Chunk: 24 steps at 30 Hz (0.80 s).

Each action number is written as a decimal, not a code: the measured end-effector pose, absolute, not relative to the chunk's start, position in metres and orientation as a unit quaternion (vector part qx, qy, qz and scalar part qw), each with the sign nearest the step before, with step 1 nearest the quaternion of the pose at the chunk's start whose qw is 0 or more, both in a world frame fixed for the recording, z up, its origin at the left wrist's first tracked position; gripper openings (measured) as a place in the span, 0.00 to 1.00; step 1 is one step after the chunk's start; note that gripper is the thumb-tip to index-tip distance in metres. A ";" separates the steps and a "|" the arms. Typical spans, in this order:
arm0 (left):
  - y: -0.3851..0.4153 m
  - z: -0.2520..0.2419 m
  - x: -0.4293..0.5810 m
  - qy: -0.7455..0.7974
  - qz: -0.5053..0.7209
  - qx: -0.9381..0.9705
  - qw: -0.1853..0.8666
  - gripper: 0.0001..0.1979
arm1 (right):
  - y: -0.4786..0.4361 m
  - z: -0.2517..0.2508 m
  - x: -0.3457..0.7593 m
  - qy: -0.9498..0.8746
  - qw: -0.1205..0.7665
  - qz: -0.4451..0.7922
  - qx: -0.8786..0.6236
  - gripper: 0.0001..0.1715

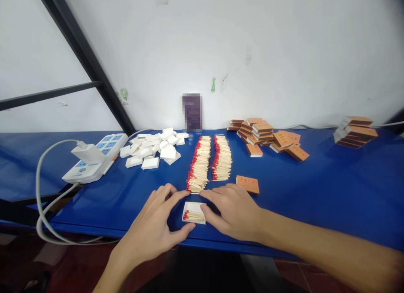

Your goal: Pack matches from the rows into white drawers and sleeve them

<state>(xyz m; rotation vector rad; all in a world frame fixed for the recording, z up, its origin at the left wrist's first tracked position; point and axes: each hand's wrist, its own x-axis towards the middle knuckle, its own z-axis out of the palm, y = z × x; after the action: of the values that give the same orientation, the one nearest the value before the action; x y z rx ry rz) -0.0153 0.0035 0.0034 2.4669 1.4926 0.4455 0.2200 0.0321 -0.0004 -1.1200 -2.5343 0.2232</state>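
At the near end of a long row of red-tipped matches (199, 162), the index fingertips of both hands touch the matches from either side. My left hand (164, 217) has thumb and index finger spread apart, the thumb by the near edge of a white matchbox tray (197, 206). A few matches (194, 216) lie inside this tray. My right hand (233, 209) is also open, its thumb at the tray's right side and its other fingers loosely bent. Just beyond it lies an orange matchbox sleeve (248, 184).
A second row of matches (221, 158) runs alongside. White trays (150, 163) are heaped at left, orange sleeves (261, 129) at right, and stacked matchboxes (360, 131) farther right. A power strip (82, 171) with a looping cable is on the blue table (315, 192). A blurred dark rectangle (192, 113) stands against the wall.
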 end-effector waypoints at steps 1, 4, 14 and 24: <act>0.004 0.004 -0.015 0.506 0.152 0.842 0.113 0.26 | 0.032 0.000 0.220 -0.896 0.179 0.081 -0.398 0.19; 0.004 0.004 -0.015 0.500 0.155 0.845 0.114 0.24 | 0.033 0.000 0.221 -0.894 0.179 0.086 -0.402 0.19; 0.003 0.007 -0.016 0.499 0.146 0.845 0.127 0.25 | 0.033 -0.001 0.221 -0.894 0.178 0.089 -0.402 0.18; 0.003 0.008 -0.016 0.502 0.139 0.844 0.131 0.28 | 0.033 0.003 0.221 -0.899 0.149 0.109 -0.397 0.18</act>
<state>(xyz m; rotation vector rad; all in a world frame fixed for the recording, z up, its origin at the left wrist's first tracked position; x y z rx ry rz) -0.0158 0.0034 0.0081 2.4506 1.4567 0.4048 0.2214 0.0331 0.0034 -1.1413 -2.5835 0.3142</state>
